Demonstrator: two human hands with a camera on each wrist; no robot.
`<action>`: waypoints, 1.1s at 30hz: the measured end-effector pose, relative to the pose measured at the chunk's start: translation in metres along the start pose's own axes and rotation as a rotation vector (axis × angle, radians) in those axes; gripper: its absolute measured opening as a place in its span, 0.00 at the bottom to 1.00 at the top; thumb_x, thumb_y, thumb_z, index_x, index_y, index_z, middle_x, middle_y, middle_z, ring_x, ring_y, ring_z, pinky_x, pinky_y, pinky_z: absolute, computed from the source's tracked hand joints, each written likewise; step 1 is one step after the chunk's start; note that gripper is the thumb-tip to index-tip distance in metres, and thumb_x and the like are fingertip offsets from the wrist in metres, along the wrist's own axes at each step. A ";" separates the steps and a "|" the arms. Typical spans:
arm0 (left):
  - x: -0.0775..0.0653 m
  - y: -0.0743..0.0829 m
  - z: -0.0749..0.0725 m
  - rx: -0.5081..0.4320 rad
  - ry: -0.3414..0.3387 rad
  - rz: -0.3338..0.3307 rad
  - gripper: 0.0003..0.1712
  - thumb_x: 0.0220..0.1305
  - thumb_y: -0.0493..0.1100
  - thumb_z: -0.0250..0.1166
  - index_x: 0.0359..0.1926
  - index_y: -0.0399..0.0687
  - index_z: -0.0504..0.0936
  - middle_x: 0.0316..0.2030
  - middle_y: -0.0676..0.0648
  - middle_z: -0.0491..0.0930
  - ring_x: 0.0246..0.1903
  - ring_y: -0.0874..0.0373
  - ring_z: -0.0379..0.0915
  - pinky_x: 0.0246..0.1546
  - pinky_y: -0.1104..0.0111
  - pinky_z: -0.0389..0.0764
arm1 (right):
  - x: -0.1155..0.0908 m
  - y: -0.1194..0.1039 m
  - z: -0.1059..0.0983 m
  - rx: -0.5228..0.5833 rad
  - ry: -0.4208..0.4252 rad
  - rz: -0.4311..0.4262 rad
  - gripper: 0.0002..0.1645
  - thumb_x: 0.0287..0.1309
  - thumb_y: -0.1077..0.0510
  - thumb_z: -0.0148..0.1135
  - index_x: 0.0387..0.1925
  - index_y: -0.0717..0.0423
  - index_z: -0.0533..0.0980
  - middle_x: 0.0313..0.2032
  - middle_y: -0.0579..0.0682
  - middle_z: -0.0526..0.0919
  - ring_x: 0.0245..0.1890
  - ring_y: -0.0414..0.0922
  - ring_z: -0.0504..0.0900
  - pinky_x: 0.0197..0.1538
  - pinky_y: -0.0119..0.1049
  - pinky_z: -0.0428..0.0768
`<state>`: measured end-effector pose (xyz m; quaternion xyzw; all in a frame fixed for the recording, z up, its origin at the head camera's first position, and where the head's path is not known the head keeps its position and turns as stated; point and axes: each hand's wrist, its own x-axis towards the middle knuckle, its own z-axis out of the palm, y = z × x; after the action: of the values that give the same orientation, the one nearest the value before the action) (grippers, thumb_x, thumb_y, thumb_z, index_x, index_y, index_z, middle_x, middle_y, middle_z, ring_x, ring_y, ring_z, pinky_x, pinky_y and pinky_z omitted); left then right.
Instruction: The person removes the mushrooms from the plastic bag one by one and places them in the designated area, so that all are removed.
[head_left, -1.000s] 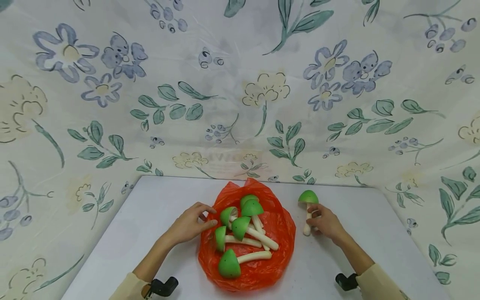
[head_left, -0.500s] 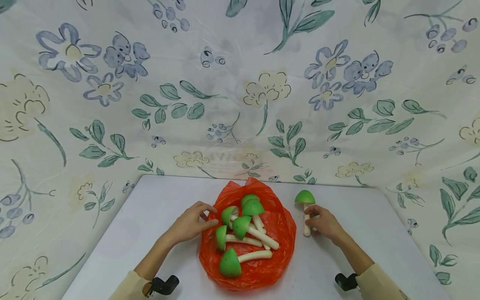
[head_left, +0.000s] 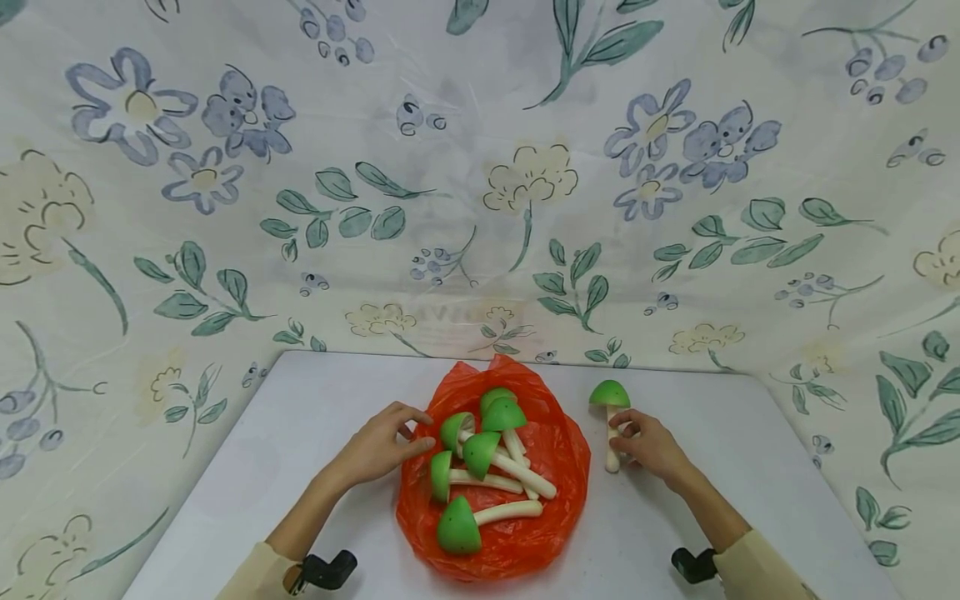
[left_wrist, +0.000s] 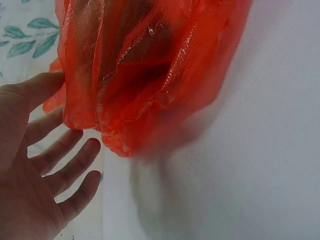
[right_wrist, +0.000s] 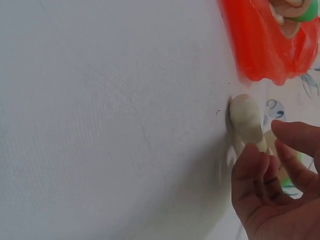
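In the head view, several green-capped mushrooms (head_left: 480,454) with pale stems lie in an open red plastic bag (head_left: 558,521). My left hand (head_left: 378,446) touches the bag's left rim, its thumb and index finger apart there. In the left wrist view its other fingers are spread beside the red plastic (left_wrist: 150,65). Right of the bag, a single mushroom (head_left: 609,393) lies on the table, cap pointing away. My right hand (head_left: 651,446) holds its stem between thumb and curled fingers. The right wrist view shows the stem end (right_wrist: 245,115) on the table surface, the rest partly hidden by fingers.
The white table (head_left: 300,400) ends at the back against a floral-patterned cloth (head_left: 465,183), which also rises at both sides. Black wrist devices (head_left: 328,572) sit by the cuffs of the beige sleeves (head_left: 765,567).
The single mushroom shifted slightly left along with my right fingertips, mostly between the two earlier frames. Since then it has stayed in place. The left hand and the bag have barely moved.
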<state>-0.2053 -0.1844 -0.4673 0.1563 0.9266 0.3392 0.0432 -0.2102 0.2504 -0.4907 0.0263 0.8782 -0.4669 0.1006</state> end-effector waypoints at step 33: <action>-0.004 0.000 0.000 -0.056 -0.042 0.051 0.09 0.67 0.53 0.67 0.43 0.58 0.85 0.49 0.47 0.76 0.43 0.57 0.74 0.38 0.64 0.78 | -0.012 -0.052 0.043 -0.025 -0.484 -0.381 0.20 0.64 0.55 0.65 0.55 0.56 0.78 0.50 0.55 0.80 0.51 0.50 0.74 0.51 0.43 0.76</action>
<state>-0.2011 -0.1860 -0.4670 0.1857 0.9114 0.3627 0.0581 -0.1995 0.1859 -0.4691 -0.2520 0.8234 -0.4593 0.2180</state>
